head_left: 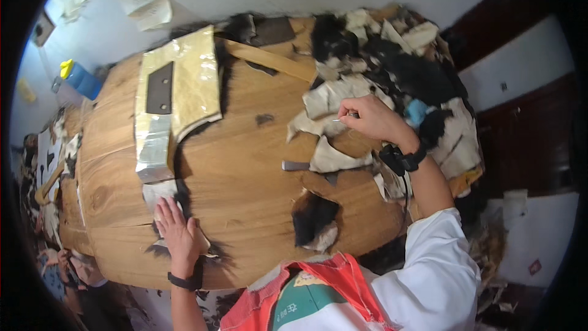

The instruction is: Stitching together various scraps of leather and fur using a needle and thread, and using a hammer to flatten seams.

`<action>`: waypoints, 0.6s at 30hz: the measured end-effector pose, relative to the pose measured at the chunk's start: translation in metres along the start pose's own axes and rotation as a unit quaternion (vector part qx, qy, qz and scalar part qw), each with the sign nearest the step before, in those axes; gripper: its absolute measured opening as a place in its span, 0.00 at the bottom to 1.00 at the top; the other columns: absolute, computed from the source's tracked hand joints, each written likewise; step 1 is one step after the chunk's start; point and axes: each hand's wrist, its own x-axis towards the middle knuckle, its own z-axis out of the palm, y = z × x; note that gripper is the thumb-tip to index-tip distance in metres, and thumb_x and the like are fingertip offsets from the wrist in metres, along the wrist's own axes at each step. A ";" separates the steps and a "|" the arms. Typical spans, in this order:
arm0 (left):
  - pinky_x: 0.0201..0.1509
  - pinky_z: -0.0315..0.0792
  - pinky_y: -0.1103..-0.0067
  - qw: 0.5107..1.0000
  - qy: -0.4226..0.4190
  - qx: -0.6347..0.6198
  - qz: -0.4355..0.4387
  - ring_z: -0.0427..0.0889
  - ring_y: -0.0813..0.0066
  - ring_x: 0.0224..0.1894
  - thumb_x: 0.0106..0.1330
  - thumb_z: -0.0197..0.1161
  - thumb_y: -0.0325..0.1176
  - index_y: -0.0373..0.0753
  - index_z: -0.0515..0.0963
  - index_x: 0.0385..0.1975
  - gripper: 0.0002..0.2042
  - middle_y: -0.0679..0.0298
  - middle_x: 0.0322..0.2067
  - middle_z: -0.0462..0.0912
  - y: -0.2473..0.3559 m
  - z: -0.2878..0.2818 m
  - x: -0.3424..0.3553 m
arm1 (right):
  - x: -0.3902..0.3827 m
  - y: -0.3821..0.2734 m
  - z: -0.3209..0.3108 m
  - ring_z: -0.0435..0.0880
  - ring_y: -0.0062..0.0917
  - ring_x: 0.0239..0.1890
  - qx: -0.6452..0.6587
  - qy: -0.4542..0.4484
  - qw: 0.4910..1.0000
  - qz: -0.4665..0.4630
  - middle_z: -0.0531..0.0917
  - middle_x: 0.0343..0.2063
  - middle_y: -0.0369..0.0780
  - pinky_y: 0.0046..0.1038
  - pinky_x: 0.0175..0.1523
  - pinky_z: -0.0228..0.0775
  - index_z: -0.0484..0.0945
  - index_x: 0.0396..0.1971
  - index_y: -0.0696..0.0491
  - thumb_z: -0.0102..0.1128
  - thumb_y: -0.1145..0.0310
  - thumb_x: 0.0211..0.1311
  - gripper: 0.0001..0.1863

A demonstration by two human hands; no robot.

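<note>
Inside the right hand (375, 119), a tool (352, 114) mostly hides — metal, perhaps.

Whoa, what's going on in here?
A person is working at a wooden table. Their left hand rests flat on a pale, fur-edged piece, just below a shiny yellowish sheet. Their right hand pinches a small metal tool over pale scraps; its exact kind isn't clear.
</note>
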 end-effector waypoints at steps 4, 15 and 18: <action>0.75 0.40 0.53 1.000 0.006 0.006 0.000 0.39 0.51 0.76 0.67 0.54 0.40 0.39 0.46 0.74 0.37 0.52 0.75 0.42 0.000 0.004 0.000 | -0.079 -0.005 -0.008 0.79 0.30 0.23 -0.014 0.005 0.995 0.094 0.81 0.20 0.44 0.30 0.31 0.68 0.80 0.31 0.59 0.61 0.68 0.57 0.09; 0.75 0.39 0.56 0.999 0.013 0.036 0.014 0.38 0.51 0.77 0.69 0.50 0.40 0.38 0.44 0.74 0.36 0.51 0.75 0.41 -0.012 0.016 0.000 | -0.190 0.078 -0.022 0.82 0.45 0.34 -0.221 0.206 0.924 0.236 0.83 0.24 0.46 0.44 0.38 0.71 0.78 0.29 0.52 0.59 0.69 0.59 0.04; 0.76 0.39 0.57 0.996 0.053 0.047 0.048 0.39 0.50 0.76 0.69 0.51 0.40 0.38 0.45 0.74 0.36 0.50 0.75 0.41 -0.016 0.020 0.000 | -0.173 0.086 -0.038 0.82 0.45 0.33 -0.311 0.262 0.888 0.217 0.82 0.25 0.47 0.44 0.39 0.70 0.76 0.27 0.53 0.55 0.70 0.61 0.05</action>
